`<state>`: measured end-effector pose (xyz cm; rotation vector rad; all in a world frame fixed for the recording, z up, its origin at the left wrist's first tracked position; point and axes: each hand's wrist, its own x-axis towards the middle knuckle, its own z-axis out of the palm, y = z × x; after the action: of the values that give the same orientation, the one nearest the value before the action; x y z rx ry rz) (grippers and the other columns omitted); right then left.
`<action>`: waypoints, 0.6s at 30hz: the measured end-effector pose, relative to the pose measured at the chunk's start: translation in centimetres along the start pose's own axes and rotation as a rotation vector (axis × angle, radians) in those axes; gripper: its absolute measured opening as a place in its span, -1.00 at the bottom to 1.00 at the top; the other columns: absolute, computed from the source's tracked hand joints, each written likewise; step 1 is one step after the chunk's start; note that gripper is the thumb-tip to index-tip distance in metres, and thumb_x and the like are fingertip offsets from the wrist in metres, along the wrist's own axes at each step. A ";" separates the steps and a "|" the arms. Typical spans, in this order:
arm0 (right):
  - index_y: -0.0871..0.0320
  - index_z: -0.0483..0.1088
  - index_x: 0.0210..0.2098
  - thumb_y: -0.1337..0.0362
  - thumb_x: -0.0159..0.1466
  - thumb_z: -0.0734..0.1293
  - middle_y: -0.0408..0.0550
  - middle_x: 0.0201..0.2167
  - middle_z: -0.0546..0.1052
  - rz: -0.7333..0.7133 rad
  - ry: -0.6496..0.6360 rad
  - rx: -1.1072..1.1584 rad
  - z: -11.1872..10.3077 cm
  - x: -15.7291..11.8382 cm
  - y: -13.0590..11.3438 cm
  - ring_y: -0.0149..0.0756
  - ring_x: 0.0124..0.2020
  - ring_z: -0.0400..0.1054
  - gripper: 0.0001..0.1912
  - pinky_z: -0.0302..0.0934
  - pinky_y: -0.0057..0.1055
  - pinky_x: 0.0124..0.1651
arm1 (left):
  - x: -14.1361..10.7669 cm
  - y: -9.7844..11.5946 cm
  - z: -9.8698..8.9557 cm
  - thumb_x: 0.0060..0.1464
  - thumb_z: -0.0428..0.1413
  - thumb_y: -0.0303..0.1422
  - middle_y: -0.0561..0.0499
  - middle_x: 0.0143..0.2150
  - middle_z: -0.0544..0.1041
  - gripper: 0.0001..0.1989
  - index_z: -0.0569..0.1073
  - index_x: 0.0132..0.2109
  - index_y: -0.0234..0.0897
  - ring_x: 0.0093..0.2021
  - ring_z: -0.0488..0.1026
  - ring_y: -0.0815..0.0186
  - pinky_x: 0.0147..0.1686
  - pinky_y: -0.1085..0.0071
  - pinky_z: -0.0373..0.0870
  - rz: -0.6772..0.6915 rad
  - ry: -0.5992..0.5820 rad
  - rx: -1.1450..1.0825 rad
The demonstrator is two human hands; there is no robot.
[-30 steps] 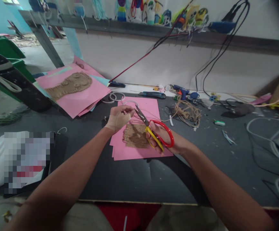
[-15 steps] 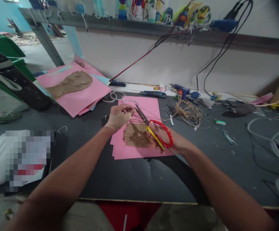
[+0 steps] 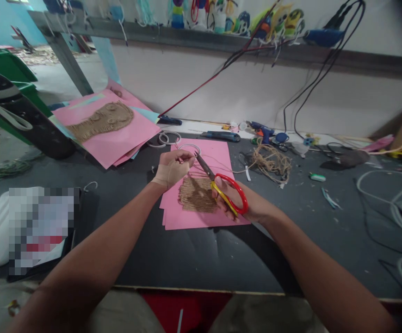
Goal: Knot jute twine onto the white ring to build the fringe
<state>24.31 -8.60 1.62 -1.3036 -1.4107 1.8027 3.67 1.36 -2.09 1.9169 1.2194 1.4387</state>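
Note:
My right hand (image 3: 229, 198) is closed round the scissors (image 3: 226, 192), which have one red and one yellow handle. Their blades point up and left, the tips beside the fingertips of my left hand (image 3: 176, 169). That hand is pinched on a thin twine (image 3: 214, 159), which runs right to a tangled heap of twine (image 3: 272, 162). A bandage or tape wraps its palm and wrist. Below both hands, a brown panel of twine rows (image 3: 197, 194) lies on pink sheets (image 3: 187, 220), partly covered by my right hand and the scissors.
Pink sheets with a larger twine piece (image 3: 105, 118) lie back left, near a black bottle (image 3: 23, 115). A blue cutter (image 3: 220, 135), white rings (image 3: 169, 138) and a blue glue gun (image 3: 263, 132) lie along the back. A white cable (image 3: 383, 196) loops at right.
The scissor handles have drawn slightly closer together in my right hand. My left hand has stayed almost in place.

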 end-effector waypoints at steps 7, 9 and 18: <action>0.13 0.32 -0.34 -0.32 0.29 0.22 -0.24 -0.65 0.36 0.002 0.025 -0.018 0.0 0.2 0.2 -0.50 -0.77 0.22 -0.41 0.10 -0.61 -0.79 | 0.1 -0.1 0.0 0.00 0.22 -0.43 0.04 -0.47 0.60 -0.91 0.63 -0.40 -0.26 -0.49 0.37 0.41 -0.46 0.48 0.31 0.015 0.002 0.041; 0.13 0.32 -0.34 -0.31 0.31 0.21 -0.24 -0.66 0.36 0.006 0.028 -0.022 0.0 0.2 0.3 -0.50 -0.77 0.21 -0.41 0.10 -0.60 -0.80 | 0.0 -0.2 0.0 0.01 0.21 -0.42 0.04 -0.46 0.60 -0.91 0.63 -0.39 -0.26 -0.49 0.37 0.41 -0.45 0.47 0.32 0.024 -0.002 0.042; 0.11 0.29 -0.41 -0.29 0.28 0.27 -0.23 -0.67 0.36 0.016 0.030 -0.046 0.1 -0.1 -0.2 -0.49 -0.77 0.20 -0.44 0.12 -0.59 -0.79 | -0.1 -0.5 -0.1 0.02 0.22 -0.43 0.02 -0.43 0.62 -0.92 0.62 -0.38 -0.25 -0.46 0.42 0.39 -0.39 0.45 0.36 0.104 0.024 0.091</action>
<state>24.28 -8.66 1.82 -1.3637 -1.4368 1.7634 3.39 1.52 -2.46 2.0569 1.2321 1.4852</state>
